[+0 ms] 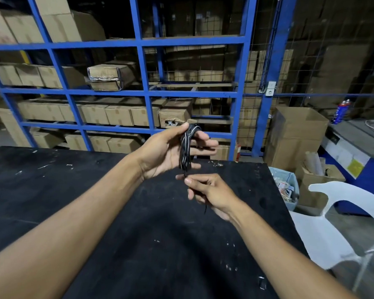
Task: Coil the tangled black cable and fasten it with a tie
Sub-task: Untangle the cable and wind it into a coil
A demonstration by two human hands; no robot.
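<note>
Now your left hand (171,149) grips the coiled black cable (187,147), thumb on top and fingers curled behind the bundle, holding it up above the black table (73,201). Just below that grip, your right hand (205,193) pinches a thin black strand (205,209) hanging from the bundle's lower end; whether it is the tie, you cannot tell.

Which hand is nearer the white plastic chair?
Right. The right hand is over the black table's right part, toward the white plastic chair; the left hand, holding the coiled cable, is farther left.
</note>
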